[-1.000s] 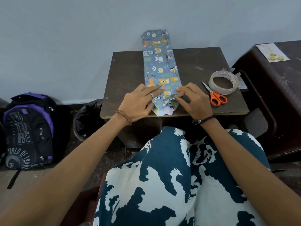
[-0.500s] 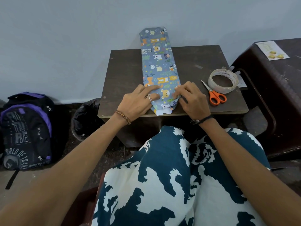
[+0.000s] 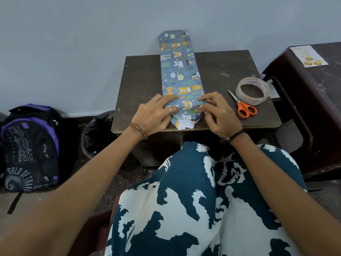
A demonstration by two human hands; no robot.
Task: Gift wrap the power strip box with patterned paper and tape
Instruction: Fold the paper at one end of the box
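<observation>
Head view: wrapped box on bench, long sides covered; near-end flaps unsealed. Left hand and right hand fingers pressed folds flat, grasping nothing. Tape roll at centre right, unused.

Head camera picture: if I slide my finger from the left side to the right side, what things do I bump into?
backpack → black bin bag → left hand → wrapped box → right hand → orange scissors → tape roll → paper with yellow shapes
</observation>
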